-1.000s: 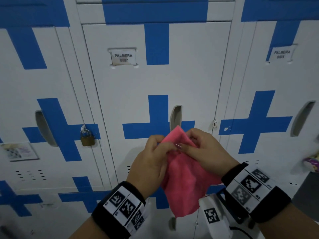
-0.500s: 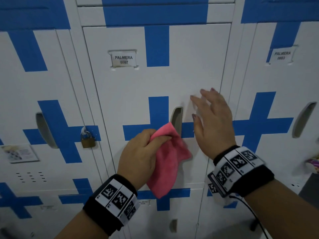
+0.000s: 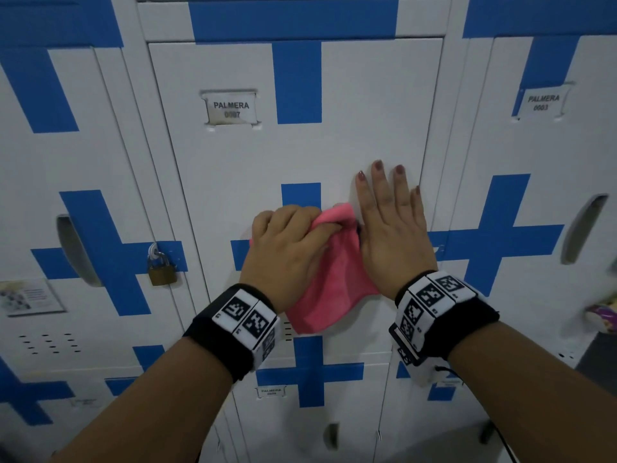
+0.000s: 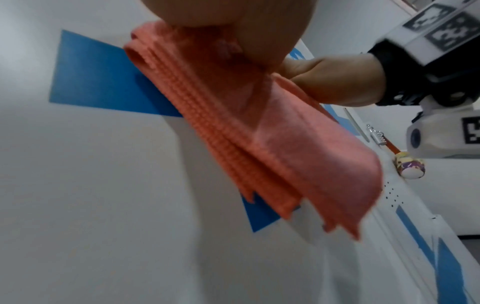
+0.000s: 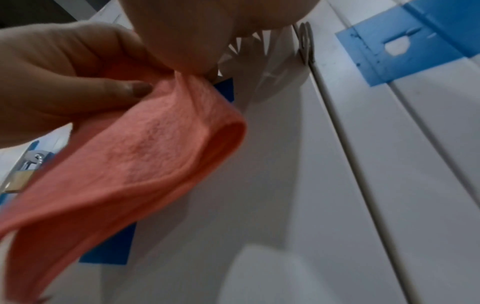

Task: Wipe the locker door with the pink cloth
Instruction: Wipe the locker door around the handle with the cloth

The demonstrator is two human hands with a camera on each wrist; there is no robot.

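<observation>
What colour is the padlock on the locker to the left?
Brass-coloured padlock with a silver shackle, hanging on the blue stripe; clearest in the head view.

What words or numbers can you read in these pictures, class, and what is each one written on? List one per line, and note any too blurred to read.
"PALMERA 0007": name card on the middle locker door; the digits are faint.
"PALMERA 0003": name card on the right-hand locker.
Small label on the locker below: too small to read.
Paper notice on the left locker: too blurred to read.
Wristband squares: patterns only, no words.
</observation>
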